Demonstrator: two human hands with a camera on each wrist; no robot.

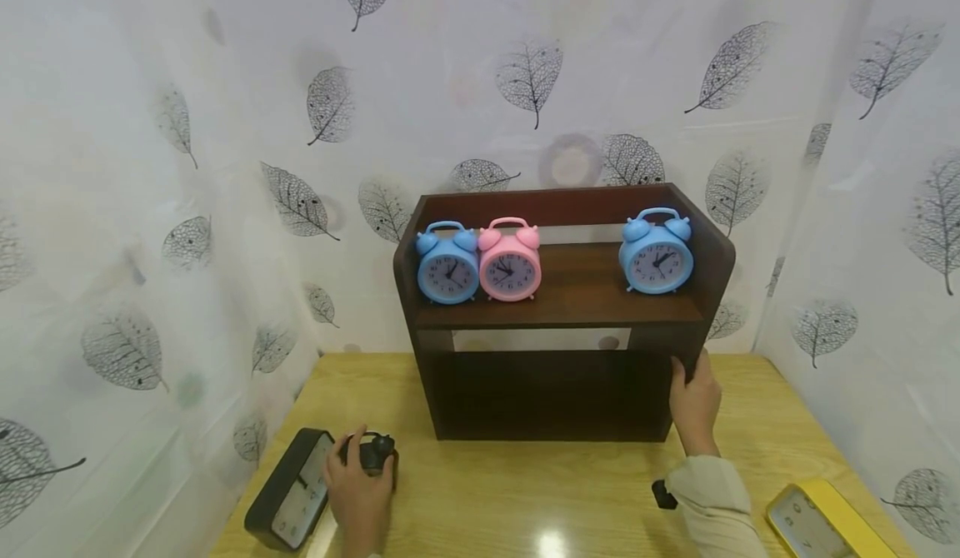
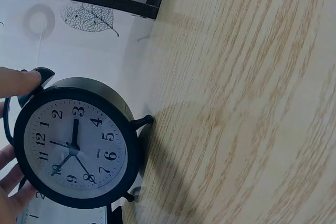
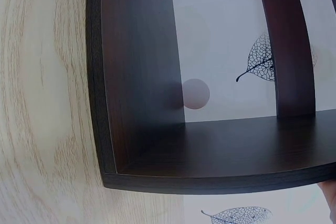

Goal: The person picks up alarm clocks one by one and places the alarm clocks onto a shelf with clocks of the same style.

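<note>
My left hand [image 1: 358, 491] grips a black twin-bell alarm clock [image 2: 73, 150] from above, fingers and thumb on its bells and handle. In the left wrist view its feet are right at the wooden tabletop and its white dial shows. My right hand [image 1: 696, 404] holds the right side panel of a dark brown two-tier shelf [image 1: 420, 337], thumb at the front edge and the other fingers hidden behind the panel. On the upper tier stand a blue alarm clock [image 1: 448, 273] and a pink one [image 1: 510, 271] side by side at the left, and another blue alarm clock [image 1: 656, 258] at the right.
A black rectangular clock [image 1: 288, 491] lies tilted at the left, close beside my left hand. At the front right is a yellow rectangular clock [image 1: 832, 525]. Leaf-patterned white sheeting [image 1: 450, 83] surrounds the wooden table [image 1: 525, 491] at the back and sides.
</note>
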